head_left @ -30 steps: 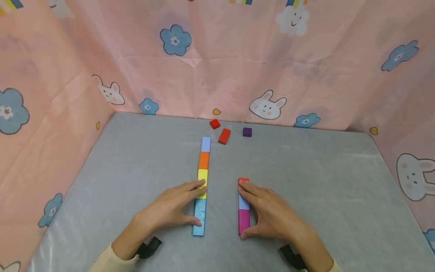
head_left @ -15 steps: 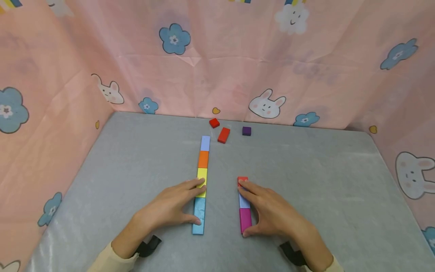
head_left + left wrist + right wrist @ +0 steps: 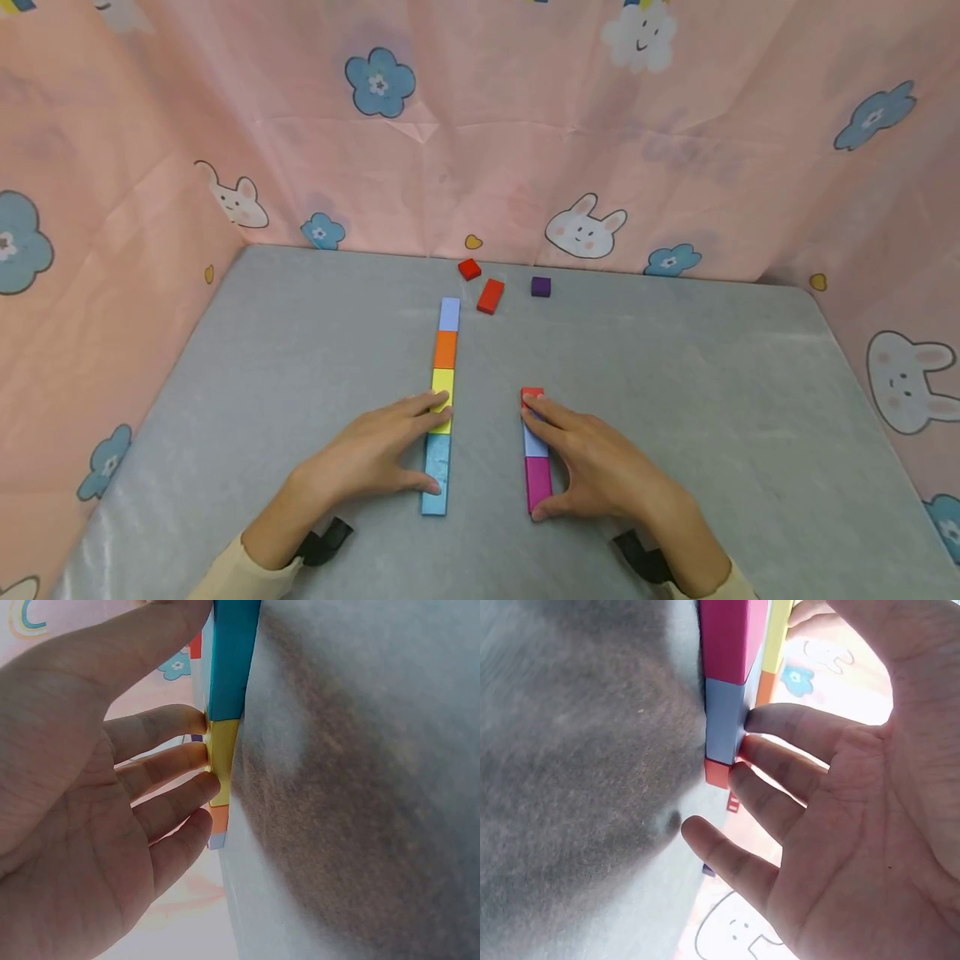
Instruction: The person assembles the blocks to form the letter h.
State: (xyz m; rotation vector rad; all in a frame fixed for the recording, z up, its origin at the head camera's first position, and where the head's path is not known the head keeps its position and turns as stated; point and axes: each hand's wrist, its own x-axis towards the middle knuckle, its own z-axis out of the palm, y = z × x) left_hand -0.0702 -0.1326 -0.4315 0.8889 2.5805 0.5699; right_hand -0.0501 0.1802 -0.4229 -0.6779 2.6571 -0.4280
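Note:
On the grey table, a long row of blocks runs away from me: a teal block (image 3: pixel 436 467) nearest, then yellow (image 3: pixel 222 761), an orange block (image 3: pixel 445 350) and a pale blue block (image 3: pixel 449 314). My left hand (image 3: pixel 375 452) rests its fingertips on the yellow part, thumb on the teal block. To the right, a shorter row has a magenta block (image 3: pixel 538 479), a pale blue block (image 3: pixel 725 720) and a red block (image 3: pixel 718 773). My right hand (image 3: pixel 607 467) touches this row's far part with its fingertips. Its thumb lies at the magenta block's near end.
Near the back edge lie a small red block (image 3: pixel 469 269), a longer red block (image 3: pixel 491 297) and a dark purple block (image 3: pixel 541 287). A pink printed cloth (image 3: pixel 480 167) hangs behind the table and along its sides.
The near end of the right row has shifted slightly right with my right thumb, so the magenta block's angle changed a little. My left hand stays on its row. The head view shifted slightly.

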